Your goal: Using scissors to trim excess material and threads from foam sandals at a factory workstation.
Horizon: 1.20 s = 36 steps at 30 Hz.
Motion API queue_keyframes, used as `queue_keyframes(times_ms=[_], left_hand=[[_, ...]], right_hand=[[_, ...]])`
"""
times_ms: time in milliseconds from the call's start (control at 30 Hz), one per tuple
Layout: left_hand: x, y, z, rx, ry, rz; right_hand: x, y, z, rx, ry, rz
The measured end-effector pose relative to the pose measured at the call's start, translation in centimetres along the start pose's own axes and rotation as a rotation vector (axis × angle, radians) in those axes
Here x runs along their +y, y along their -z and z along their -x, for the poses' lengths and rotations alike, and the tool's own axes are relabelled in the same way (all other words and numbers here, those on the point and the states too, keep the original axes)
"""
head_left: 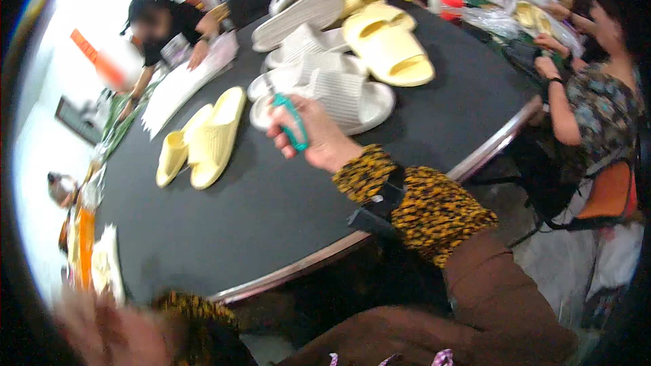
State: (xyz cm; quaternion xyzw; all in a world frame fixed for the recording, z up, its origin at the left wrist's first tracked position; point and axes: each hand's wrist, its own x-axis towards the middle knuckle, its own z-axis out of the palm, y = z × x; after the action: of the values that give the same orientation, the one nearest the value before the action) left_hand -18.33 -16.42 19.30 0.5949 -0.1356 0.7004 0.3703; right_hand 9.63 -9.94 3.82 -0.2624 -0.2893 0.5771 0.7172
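Note:
My right hand is closed around a pair of small snips with a teal handle, their thin metal tip pointing up and away. Just beyond it a grey ribbed slipper lies on the dark table, with more grey slippers piled behind. Left of that hand, apart from it, sits a pair of yellow slippers. My left hand is a blur at the lower left, near the table's edge; its fingers are too smeared to read.
Another pair of yellow slippers lies by the grey pile. White plastic sheets rest at the far left, under a person's hands. People sit around the round table. At right stands an orange-backed chair.

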Motion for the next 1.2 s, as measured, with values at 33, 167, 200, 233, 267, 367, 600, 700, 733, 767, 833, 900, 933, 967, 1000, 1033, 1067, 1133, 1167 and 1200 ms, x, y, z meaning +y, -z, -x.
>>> queue_keyframes(times_ms=[33,167,200,233,267,367,600,700,733,767,833,900,933,967,1000,1033,1067,1133,1167,1200], left_hand=[[-2.4,3.9,0.9,0.105,0.052,-0.676],[-14.9,9.0,-0.4,-0.165,0.496,-0.745],[-15.5,12.0,-1.0,-0.175,0.598,-0.941],[-17.5,16.6,-0.5,-0.320,0.603,-1.164],[-18.9,19.9,0.4,-0.478,0.571,-1.350],[-22.3,24.2,4.9,-0.565,0.751,-1.589],[-24.5,27.8,8.4,-0.690,0.780,-1.525],[-24.2,25.6,8.3,-0.608,0.786,-1.558],[-23.7,23.7,7.9,-0.553,0.805,-1.580],[-23.1,21.9,7.7,-0.624,0.767,-1.535],[-22.5,19.3,8.7,-0.713,0.791,-1.317],[-20.6,13.3,10.4,-0.738,0.911,-1.098],[-19.9,9.6,11.1,-0.760,0.951,-1.020],[-18.9,7.8,11.6,-0.840,0.908,-0.948],[-17.7,5.5,11.4,-0.816,1.031,-0.787],[-17.1,4.4,11.3,-0.870,1.077,-0.746],[-16.8,3.8,11.3,-0.926,1.122,-0.702],[-16.4,3.5,11.5,-0.907,1.111,-0.654],[-16.3,3.4,11.5,-0.892,1.101,-0.617],[-16.4,3.7,11.6,-0.889,1.102,-0.616]], right_hand=[[0.1,1.5,-0.2,0.045,0.025,0.069],[1.1,2.0,-0.7,0.026,0.021,0.100],[1.4,0.7,-0.8,-0.004,0.025,0.100],[1.4,0.2,-0.7,-0.004,0.044,0.123],[1.5,0.1,-0.8,-0.026,0.034,0.123],[1.5,0.3,-0.6,0.023,0.050,0.152],[1.4,0.4,-0.4,0.011,0.039,0.138],[1.3,0.6,-0.5,0.010,0.044,0.145],[1.2,0.5,-0.5,0.013,0.043,0.146],[1.1,0.4,-0.4,0.010,0.043,0.154],[1.4,0.0,-0.5,-0.004,0.033,0.157],[1.7,0.2,-0.7,-0.014,0.046,0.154],[1.5,0.7,-0.7,0.003,0.046,0.167],[1.6,0.6,-0.7,-0.006,0.048,0.166],[1.3,0.6,-0.6,-0.008,0.059,0.171],[1.3,0.6,-0.6,-0.001,0.054,0.162],[1.3,0.6,-0.6,0.005,0.052,0.170],[1.4,0.5,-0.7,0.005,0.053,0.179],[1.5,0.4,-0.7,-0.008,0.062,0.190],[1.5,0.3,-0.7,-0.008,0.059,0.192]])
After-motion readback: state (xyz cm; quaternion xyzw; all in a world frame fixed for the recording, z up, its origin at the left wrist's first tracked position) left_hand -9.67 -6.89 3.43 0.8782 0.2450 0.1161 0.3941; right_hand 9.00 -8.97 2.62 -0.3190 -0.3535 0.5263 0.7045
